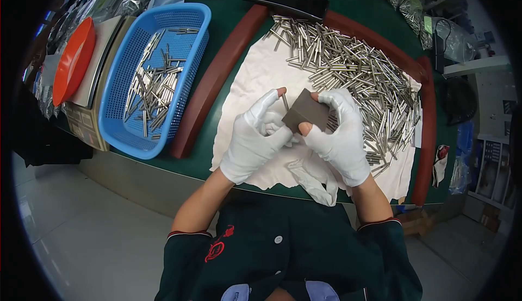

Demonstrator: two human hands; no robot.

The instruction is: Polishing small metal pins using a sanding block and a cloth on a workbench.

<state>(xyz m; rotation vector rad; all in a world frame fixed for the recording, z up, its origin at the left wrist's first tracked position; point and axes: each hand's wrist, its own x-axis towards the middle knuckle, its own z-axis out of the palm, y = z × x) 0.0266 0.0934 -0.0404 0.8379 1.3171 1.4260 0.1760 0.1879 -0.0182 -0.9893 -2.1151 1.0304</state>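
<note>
Right hand point(343, 138) grips a dark grey block point(307, 113), tilted, above the white cloth point(255, 72). Left hand point(255, 138) pinches a thin metal pin point(285, 102), long axis pointing away; its lower end is hidden.

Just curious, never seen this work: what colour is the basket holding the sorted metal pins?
Blue, a perforated plastic basket; the head view shows it clearly.

Workshop/factory bench: heap of metal pins point(353, 67) on cloth point(261, 72), blue basket point(190, 15) w/ more pins.
</note>
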